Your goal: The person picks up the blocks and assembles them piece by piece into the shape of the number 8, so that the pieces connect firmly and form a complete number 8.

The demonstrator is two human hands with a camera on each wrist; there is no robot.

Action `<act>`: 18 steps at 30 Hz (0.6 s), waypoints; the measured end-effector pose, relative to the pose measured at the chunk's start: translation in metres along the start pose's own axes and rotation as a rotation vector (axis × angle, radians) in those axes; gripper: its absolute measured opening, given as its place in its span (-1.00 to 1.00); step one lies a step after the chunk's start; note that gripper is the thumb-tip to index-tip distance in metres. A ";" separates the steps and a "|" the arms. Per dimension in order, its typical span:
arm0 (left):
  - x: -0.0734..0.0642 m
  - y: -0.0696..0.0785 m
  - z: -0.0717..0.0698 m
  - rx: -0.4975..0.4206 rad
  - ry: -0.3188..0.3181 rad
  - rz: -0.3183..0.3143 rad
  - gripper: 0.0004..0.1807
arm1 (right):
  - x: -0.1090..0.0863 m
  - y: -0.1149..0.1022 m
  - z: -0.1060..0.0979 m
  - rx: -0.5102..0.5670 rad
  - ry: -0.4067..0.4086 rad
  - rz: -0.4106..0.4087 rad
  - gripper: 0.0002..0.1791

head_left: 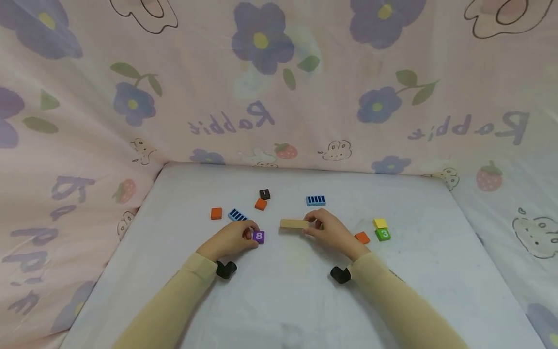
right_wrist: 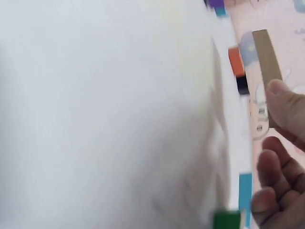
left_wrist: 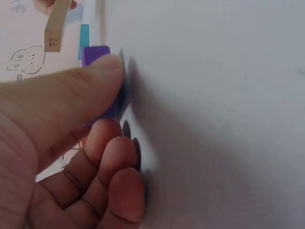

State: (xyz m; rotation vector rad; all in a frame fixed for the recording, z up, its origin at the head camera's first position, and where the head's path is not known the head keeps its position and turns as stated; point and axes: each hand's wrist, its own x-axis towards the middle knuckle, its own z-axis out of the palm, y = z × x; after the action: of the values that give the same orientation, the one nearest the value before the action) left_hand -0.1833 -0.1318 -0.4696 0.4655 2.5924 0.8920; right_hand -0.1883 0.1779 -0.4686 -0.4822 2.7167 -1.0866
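A white-covered table [head_left: 296,305] spreads in front of a floral rabbit-print cloth [head_left: 331,82], and two hands work above its middle. The left hand [head_left: 233,238] pinches a purple number tile [head_left: 258,237], thumb and fingers closed on it; the right hand [head_left: 330,230] grips one end of a plain wooden bar [head_left: 292,224], with its other fingers loosely curled.

The key relation seems to be between these two held pieces: the bar's long axis runs left to right, its free end reaching from the right fingertips toward the left hand. The tile lies beyond that end, to the left and lower in the head view, with a gap between.

Among the smaller pieces, two blue striped tiles lie around the hands, one [head_left: 237,215] just beyond the left, one [head_left: 316,200] beyond the right. A green 3 tile [head_left: 383,234] touches a yellow one [head_left: 380,223] to the right.

The head view reads the 8, which the left wrist view does not show. That wrist view shows small dark strokes on the bar's end and, like the right wrist view, the bar raised off the table. Whether the purple tile is lifted, I cannot tell.
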 end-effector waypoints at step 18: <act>0.011 0.002 0.006 -0.004 0.081 -0.046 -0.61 | -0.005 0.003 0.033 0.067 -0.099 0.051 -0.71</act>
State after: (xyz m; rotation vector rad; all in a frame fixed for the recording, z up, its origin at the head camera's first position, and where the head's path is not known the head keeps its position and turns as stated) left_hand -0.1897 -0.1225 -0.4746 0.3746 2.6622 0.9177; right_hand -0.1750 0.1606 -0.4945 -0.4410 2.5842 -1.1059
